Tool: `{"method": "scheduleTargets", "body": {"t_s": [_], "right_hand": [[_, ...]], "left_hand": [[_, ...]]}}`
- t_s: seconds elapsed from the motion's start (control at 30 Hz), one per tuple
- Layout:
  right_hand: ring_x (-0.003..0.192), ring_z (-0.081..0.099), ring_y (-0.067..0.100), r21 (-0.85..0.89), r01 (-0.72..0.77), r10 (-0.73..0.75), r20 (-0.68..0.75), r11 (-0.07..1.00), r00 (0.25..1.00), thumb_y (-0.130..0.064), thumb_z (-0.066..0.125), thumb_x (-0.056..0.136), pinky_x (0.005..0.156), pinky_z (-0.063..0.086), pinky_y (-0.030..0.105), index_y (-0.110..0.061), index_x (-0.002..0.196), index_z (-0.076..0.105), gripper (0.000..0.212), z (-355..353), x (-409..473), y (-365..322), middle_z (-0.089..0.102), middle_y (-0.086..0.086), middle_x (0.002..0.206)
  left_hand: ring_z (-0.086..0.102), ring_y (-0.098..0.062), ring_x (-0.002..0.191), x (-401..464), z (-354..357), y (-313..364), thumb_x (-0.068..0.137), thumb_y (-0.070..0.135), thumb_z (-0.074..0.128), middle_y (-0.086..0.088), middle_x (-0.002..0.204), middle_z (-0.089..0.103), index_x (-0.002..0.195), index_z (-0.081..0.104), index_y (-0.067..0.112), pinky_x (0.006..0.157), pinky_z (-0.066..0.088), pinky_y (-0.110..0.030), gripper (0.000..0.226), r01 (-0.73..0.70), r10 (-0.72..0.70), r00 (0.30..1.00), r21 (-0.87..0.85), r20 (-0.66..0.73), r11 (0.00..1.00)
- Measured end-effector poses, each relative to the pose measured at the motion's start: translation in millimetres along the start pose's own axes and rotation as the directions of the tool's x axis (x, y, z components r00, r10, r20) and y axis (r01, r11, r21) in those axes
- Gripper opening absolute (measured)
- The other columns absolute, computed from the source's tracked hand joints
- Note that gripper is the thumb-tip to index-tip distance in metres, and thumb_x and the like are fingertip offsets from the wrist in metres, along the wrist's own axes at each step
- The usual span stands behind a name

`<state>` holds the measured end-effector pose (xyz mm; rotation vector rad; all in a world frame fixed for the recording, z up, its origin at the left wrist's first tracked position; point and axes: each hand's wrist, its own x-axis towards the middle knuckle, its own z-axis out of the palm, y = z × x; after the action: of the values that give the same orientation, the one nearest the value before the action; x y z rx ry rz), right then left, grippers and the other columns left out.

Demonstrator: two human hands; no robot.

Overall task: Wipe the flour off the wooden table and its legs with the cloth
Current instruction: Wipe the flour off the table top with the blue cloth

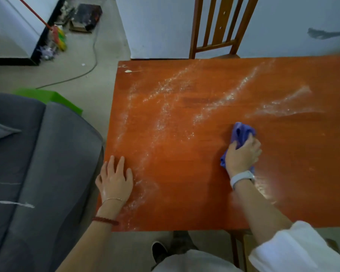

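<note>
Wiping flour (pixel 165 107) from wooden table (pixel 185 193).
Right hand (pixel 241 156) curled around purple cloth (pixel 240 132), right of centre; left hand (pixel 114 179) flat, fingers spread, at near-left edge.

A crumpled purple cloth (pixel 241 134) lies on the orange-brown wooden table (pixel 185 183), whose top carries streaks of white flour (pixel 165 114).
</note>
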<state>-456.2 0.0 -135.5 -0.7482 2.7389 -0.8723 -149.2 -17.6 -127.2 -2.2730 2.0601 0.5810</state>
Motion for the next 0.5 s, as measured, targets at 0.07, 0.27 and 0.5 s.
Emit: {"method": "scheduleTargets", "body": {"t_s": [0.07,0.27,0.5], "right_hand": [[0.113,0.044,0.037,0.172,0.398,-0.432,0.273,0.901,0.86,-0.017,0.056,0.083,0.097,0.035,0.044,-0.003,0.127,0.048,0.047,22,-48,-25,0.05,0.019,0.123],[0.115,0.038,0.021,0.455,0.399,-0.567,0.331,0.796,0.754,-0.017,0.054,0.083,0.098,0.029,0.027,-0.008,0.132,0.044,0.052,20,-70,-52,0.047,0.015,0.122],[0.115,0.04,0.04,-0.074,0.239,-0.226,0.157,0.968,0.962,-0.017,0.054,0.083,0.094,0.034,0.047,-0.006,0.133,0.038,0.053,51,-36,-68,0.041,0.021,0.129]], "left_hand": [[0.013,-0.025,0.14,0,-2,-4,0.094,0.036,0.035,-0.003,0.153,0.02,0.141,0.031,0.025,0.111,0.013,-0.05,0.048,-0.018,0.018,1.0,0.009,0.004,1.0],[0.02,-0.026,0.137,12,-14,-24,0.094,0.031,0.038,-0.003,0.15,0.026,0.137,0.039,0.023,0.109,0.019,-0.052,0.043,-0.045,0.046,0.999,-0.051,0.013,0.998],[0.028,-0.026,0.135,20,-16,-52,0.094,0.03,0.04,-0.001,0.151,0.025,0.139,0.035,0.023,0.11,0.029,-0.047,0.046,-0.168,0.176,0.982,-0.116,0.063,0.979]]}}
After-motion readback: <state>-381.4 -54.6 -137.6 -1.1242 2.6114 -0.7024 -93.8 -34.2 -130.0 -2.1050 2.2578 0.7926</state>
